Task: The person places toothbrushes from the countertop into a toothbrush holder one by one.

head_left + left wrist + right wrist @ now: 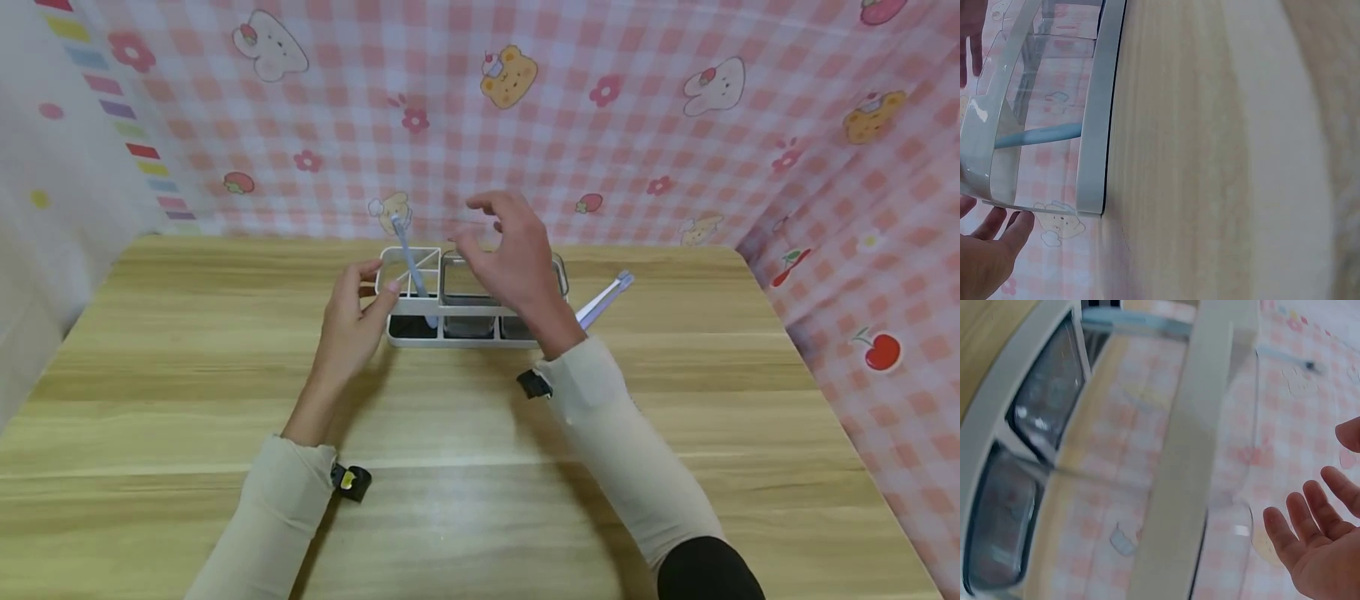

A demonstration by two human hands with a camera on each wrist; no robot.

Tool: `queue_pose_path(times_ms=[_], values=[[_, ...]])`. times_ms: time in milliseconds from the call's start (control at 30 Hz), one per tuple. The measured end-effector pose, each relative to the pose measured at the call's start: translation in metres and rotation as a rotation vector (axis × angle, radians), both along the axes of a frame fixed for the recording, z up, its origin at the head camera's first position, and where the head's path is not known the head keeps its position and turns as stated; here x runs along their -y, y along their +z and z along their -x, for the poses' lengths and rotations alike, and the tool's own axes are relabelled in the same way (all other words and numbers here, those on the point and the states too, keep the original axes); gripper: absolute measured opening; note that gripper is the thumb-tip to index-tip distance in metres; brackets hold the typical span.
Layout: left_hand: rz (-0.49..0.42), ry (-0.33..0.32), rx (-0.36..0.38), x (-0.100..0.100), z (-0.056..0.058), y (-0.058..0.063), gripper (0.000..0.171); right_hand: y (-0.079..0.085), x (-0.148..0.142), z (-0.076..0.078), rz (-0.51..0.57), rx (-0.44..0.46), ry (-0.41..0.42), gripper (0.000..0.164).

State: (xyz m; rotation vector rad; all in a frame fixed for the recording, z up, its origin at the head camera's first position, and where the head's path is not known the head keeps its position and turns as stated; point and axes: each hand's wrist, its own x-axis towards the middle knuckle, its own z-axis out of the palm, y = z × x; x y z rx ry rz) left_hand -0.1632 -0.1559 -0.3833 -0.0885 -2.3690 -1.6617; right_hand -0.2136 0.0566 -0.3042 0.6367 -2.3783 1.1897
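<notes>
White holder [465,309] stands on the table [450,467]; its left section contains a blue toothbrush [409,259], the others clear cups [468,324]. Left hand [352,321] grips its left end; right hand [519,254], thumb and fingertips apart, hovers above.

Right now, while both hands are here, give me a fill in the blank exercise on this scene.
The left hand touches the ____ end of the white rack.
The right hand holds ____.
The toothbrush in the rack is light ____.
The checked cloth behind the rack is ____ and white.
Missing words: left; nothing; blue; pink.
</notes>
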Motion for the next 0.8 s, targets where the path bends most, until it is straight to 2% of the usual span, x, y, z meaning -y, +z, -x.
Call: queue_pose_path(times_ms=[133, 433, 667, 800], values=[[-0.002, -0.001, 0.003, -0.001, 0.001, 0.000, 0.046, 0.005, -0.017, 0.003, 0.045, -0.042, -0.058, 0.035], [0.000, -0.001, 0.028, 0.000, -0.001, -0.002, 0.050, 0.012, -0.060, 0.011, 0.163, -0.032, -0.216, 0.040], [0.000, 0.001, 0.013, 0.001, -0.001, 0.001, 0.049, 0.004, -0.089, 0.019, 0.241, -0.019, -0.306, 0.040], [0.002, -0.016, 0.018, -0.001, -0.001, 0.002, 0.049, -0.004, -0.104, 0.021, 0.267, 0.036, -0.377, 0.040]])
